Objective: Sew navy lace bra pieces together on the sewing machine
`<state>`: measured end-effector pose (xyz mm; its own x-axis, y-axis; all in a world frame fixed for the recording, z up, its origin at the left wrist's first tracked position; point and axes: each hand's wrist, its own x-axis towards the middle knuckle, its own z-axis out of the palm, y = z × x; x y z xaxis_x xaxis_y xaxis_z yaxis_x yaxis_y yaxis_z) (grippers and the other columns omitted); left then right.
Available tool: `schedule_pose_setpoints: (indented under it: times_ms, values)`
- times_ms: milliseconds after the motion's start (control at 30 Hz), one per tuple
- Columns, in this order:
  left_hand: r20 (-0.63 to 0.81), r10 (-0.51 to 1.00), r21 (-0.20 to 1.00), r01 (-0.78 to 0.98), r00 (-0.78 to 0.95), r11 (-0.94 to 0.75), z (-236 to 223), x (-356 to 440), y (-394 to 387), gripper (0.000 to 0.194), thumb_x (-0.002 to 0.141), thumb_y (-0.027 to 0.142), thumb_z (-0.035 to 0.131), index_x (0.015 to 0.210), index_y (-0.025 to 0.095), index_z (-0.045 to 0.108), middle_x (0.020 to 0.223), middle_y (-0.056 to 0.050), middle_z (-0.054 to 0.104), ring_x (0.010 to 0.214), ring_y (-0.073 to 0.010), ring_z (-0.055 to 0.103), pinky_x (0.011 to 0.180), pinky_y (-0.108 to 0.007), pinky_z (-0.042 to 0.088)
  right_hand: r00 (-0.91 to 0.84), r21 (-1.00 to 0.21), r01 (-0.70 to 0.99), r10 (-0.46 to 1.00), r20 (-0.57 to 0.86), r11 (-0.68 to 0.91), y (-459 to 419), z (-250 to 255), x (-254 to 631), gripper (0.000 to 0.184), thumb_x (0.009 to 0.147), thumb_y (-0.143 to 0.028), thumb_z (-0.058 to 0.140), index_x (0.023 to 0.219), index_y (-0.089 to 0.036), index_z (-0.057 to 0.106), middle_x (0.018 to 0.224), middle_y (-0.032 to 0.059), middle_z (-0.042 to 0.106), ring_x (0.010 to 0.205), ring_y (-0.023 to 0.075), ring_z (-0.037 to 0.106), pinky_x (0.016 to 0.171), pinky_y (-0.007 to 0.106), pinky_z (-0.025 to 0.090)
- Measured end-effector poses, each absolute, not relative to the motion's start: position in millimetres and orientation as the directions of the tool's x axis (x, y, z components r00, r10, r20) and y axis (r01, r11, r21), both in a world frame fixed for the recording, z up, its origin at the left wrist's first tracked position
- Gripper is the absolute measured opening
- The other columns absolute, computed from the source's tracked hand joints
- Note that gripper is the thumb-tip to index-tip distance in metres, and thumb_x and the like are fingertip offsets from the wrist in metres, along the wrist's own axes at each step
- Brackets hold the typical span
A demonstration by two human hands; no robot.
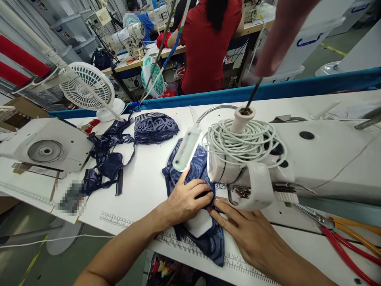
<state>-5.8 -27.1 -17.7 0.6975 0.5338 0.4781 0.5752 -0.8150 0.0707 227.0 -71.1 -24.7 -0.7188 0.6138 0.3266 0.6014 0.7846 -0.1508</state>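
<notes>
A navy patterned bra (195, 163) lies partly under the sewing machine head (253, 186), its lower cup hanging toward the table's front edge. My left hand (189, 198) presses bent fingers onto the fabric just left of the needle area and holds it. Close beside it, my right hand (244, 226) has its thumb and index fingertip on the fabric's edge near the presser foot. The needle and the fingertips' undersides are hidden. A clear-covered lamp (187, 147) on a flexible metal neck hangs over the upper cup.
Left of my hands lie a navy patterned cup (155, 128) and tangled navy bra parts (108, 165). Coiled pale cord (247, 139) sits on the machine. Scissors with red handles (342, 250) and an orange-handled tool (357, 226) rest at right. Beyond are a white fan (87, 85) and a person in red (205, 47).
</notes>
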Motion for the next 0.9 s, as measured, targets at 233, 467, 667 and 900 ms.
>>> schedule_pose_setpoints:
  times_ms: [233, 467, 667, 900]
  values:
    - [0.42, 0.571, 0.02, 0.621, 0.706, -0.783, -18, -5, -12, 0.023, 0.088, 0.014, 0.051, 0.107, 0.019, 0.063, 0.093, -0.006, 0.066, 0.104, -0.024, 0.059, 0.105, -0.055, 0.036, -0.703, -0.124, 0.634, 0.636, 0.318, 0.763, -64, -20, 226, 0.06, 0.077, -0.001, 0.042, 0.13, -0.023, 0.059, 0.134, 0.0051, 0.061, 0.098, 0.0215, 0.059, 0.078, 0.037, 0.04]
    - [0.458, 0.63, 0.079, 0.677, 0.628, -0.732, -8, -3, -26, 0.024, 0.086, 0.008, 0.049, 0.101, 0.018, 0.064, 0.088, -0.005, 0.065, 0.096, -0.0205, 0.059, 0.11, -0.057, 0.03, -0.704, -0.153, 0.644, 0.659, 0.264, 0.749, -65, -14, 225, 0.055, 0.084, -0.003, 0.041, 0.132, -0.023, 0.059, 0.137, 0.0064, 0.059, 0.105, 0.0235, 0.059, 0.095, 0.046, 0.039]
    - [0.42, 0.679, 0.221, 0.658, 0.602, -0.72, 1, -6, -26, 0.026, 0.088, 0.007, 0.046, 0.096, 0.021, 0.066, 0.079, 0.0, 0.062, 0.082, -0.0155, 0.057, 0.111, -0.052, 0.03, -0.733, -0.216, 0.544, 0.584, 0.348, 0.811, -70, -21, 227, 0.059, 0.078, 0.0, 0.042, 0.131, -0.022, 0.058, 0.124, 0.0068, 0.065, 0.117, 0.0212, 0.054, 0.109, 0.05, 0.027]
    - [0.4, 0.614, 0.117, 0.627, 0.68, -0.771, -8, -4, -29, 0.023, 0.089, 0.01, 0.05, 0.101, 0.022, 0.065, 0.081, 0.0, 0.063, 0.08, -0.0155, 0.056, 0.113, -0.06, 0.022, -0.732, -0.234, 0.556, 0.604, 0.315, 0.797, -71, -23, 229, 0.064, 0.075, -0.001, 0.045, 0.133, -0.025, 0.057, 0.126, 0.005, 0.064, 0.113, 0.0213, 0.055, 0.101, 0.046, 0.032]
